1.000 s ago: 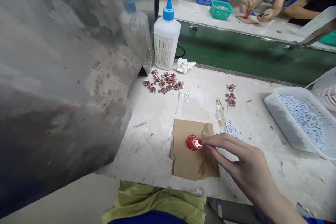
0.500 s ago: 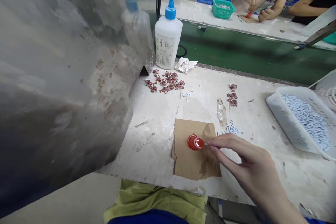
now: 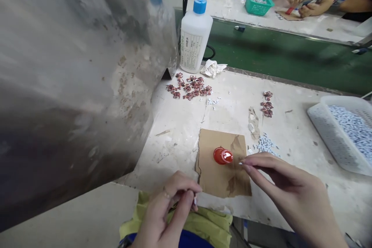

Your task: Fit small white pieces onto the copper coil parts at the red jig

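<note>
Pinching something tiny and pale between thumb and forefinger, your right hand (image 3: pixel 290 192) hovers low over the surface (image 3: pixel 180 139), its fingertips (image 3: pixel 245 166) just beside the red cap (image 3: pixel 223 155); what the small piece is cannot be made out. The cap sits to the left of those fingertips, on the upper part of the torn cardboard sheet (image 3: pixel 221 170), close to but not touching your hand. Your left hand (image 3: pixel 167 211) is at the near edge of the surface, over your lap, fingers curled together on a small whitish bit (image 3: pixel 195 200) at their tips.

Just beyond your right hand lies a scatter of small white-blue pieces (image 3: pixel 266 144), and farther right a white tray (image 3: pixel 328 139) full of the same. At the far side of the surface are a pile of reddish-brown parts (image 3: pixel 190 87), a crumpled tissue (image 3: pixel 212 68) and a glue bottle (image 3: pixel 194 33) with a blue nozzle.
</note>
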Available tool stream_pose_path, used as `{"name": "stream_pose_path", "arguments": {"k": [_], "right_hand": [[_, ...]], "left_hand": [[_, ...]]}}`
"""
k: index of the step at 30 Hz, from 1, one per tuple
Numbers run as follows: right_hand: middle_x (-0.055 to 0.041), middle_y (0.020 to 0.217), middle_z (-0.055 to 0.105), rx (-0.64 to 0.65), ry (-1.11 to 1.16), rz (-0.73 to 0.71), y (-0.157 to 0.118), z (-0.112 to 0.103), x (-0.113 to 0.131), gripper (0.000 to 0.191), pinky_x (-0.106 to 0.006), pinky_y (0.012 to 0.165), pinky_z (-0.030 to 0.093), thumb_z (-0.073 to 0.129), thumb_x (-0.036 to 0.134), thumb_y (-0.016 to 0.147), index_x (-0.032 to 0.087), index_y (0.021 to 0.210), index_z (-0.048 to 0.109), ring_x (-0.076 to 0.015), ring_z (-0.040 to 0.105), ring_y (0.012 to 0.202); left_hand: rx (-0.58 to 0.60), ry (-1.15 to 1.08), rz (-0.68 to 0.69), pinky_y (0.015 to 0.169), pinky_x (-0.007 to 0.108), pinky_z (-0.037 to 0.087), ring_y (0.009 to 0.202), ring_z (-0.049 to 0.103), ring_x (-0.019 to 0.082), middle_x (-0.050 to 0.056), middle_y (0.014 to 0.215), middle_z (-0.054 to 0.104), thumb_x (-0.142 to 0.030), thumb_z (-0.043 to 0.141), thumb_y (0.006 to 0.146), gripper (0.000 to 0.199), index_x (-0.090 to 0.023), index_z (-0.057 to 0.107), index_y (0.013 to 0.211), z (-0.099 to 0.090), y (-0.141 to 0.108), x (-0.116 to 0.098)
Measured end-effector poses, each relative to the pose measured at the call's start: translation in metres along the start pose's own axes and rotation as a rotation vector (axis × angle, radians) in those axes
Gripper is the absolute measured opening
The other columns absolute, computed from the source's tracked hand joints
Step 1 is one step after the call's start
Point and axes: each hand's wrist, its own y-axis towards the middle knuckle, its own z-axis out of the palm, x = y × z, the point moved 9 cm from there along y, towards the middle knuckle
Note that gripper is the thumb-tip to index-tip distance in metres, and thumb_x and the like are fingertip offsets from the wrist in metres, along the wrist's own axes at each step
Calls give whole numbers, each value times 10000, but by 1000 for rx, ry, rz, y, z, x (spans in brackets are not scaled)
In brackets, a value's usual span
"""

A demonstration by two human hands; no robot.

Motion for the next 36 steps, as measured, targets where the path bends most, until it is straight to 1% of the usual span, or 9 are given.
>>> {"name": "stream_pose_path", "arguments": {"k": [4, 6, 8, 11, 14, 19, 23, 28, 36], "right_hand": [[11, 931, 813, 11, 25, -12, -6, 1, 8, 123, -245, 719, 677, 716, 245, 935, 329, 940, 805, -182, 784, 829], [25, 926, 805, 14, 37, -17, -9, 1, 11, 149, -220, 725, 662, 718, 216, 933, 342, 946, 797, -166, 775, 830], [27, 923, 799, 28, 57, -23, -13, 3, 14, 170, -213, 718, 651, 716, 196, 936, 348, 956, 789, -158, 767, 819], [-2, 948, 798, 58, 111, -23, -18, 6, 18, 191, -244, 696, 647, 705, 171, 939, 337, 988, 785, -178, 764, 824], [-24, 933, 796, 55, 165, -24, -21, 8, 21, 197, -272, 664, 647, 700, 150, 929, 321, 982, 782, -198, 763, 823], [-21, 923, 796, 70, 214, -19, -22, 16, 27, 262, -283, 650, 654, 681, 92, 922, 322, 1003, 779, -201, 764, 838], [-33, 910, 801, 84, 274, -86, -21, 19, 38, 298, -283, 618, 665, 683, 58, 902, 309, 1028, 785, -217, 783, 831], [-48, 988, 811, 163, 280, -115, -23, 27, 44, 296, -252, 728, 686, 711, 12, 886, 242, 1058, 781, -204, 799, 909], [-46, 1030, 809, 181, 256, -113, -24, 30, 43, 238, -199, 770, 660, 718, 36, 915, 230, 1048, 757, -155, 787, 896]], "left_hand": [[-44, -148, -233, 832, 40, 543, 840, 676, 42, -20, 859, 680, -442, 716, 964, 219, -284, 713, 1116, 8, 13, 28], [1, -115, -216, 837, 32, 557, 864, 710, 44, -27, 875, 722, -388, 775, 922, 240, -300, 721, 1139, 14, 15, 28], [31, -38, -145, 826, 28, 569, 854, 741, 41, -35, 864, 755, -334, 733, 956, 147, -319, 748, 1101, 17, 17, 22], [-20, 139, 61, 798, 43, 588, 823, 739, 36, -21, 927, 727, -277, 750, 938, 120, -342, 812, 1017, 13, 23, 2], [-40, 214, 209, 741, 57, 604, 782, 734, 38, -17, 936, 683, -218, 810, 879, 232, -383, 833, 1041, 14, 26, -15], [-7, 100, 92, 753, 53, 620, 743, 777, 52, -113, 838, 808, -189, 882, 805, 271, -387, 816, 980, 19, 26, -3], [-24, 29, 2, 780, 83, 644, 788, 806, 88, -91, 869, 823, -196, 868, 816, 187, -325, 814, 941, 22, 23, 9], [-16, -24, 16, 803, 104, 654, 837, 812, 99, -83, 916, 825, -125, 846, 818, 231, -312, 806, 948, 25, 24, 8], [-29, 9, 37, 777, 81, 648, 813, 808, 87, -105, 890, 820, -115, 868, 790, 268, -334, 809, 934, 22, 22, 8]]}}
